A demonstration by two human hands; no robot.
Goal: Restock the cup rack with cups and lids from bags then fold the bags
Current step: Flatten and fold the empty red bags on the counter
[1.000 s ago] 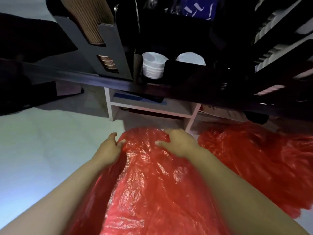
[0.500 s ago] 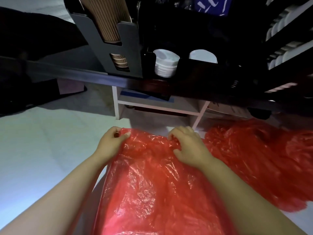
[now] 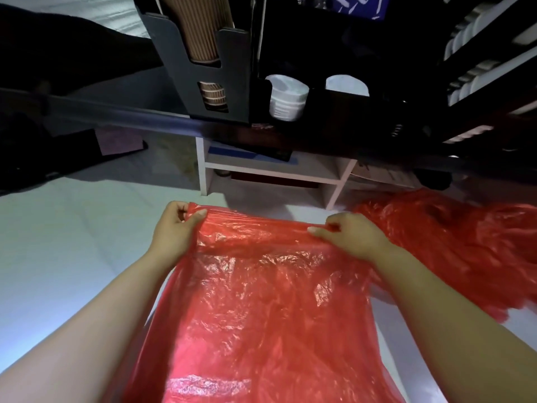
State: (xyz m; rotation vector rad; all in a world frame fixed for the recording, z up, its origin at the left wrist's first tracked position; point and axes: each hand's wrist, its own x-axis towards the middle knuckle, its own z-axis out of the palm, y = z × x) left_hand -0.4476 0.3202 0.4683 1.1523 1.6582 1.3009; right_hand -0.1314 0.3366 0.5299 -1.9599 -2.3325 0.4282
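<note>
Red plastic bag [image 3: 261,301]: translucent, wrinkled, glossy, spread across frame centre. Left hand [image 3: 174,228] and right hand [image 3: 348,234] pinch its far edge taut.

View: single head-worn wide-angle camera, at the wearer's own vantage.
Direction: forward and steeply down onto the pale surface [image 3: 72,257]; straight edges bowed toward the frame borders.
Nearness: close; both forearms entering from the bottom corners, left hand [image 3: 174,228] and right hand [image 3: 348,237] at mid-frame on the far edge of the red bag [image 3: 261,301].
Far field: cup rack [image 3: 189,77] along the top edge.
</note>
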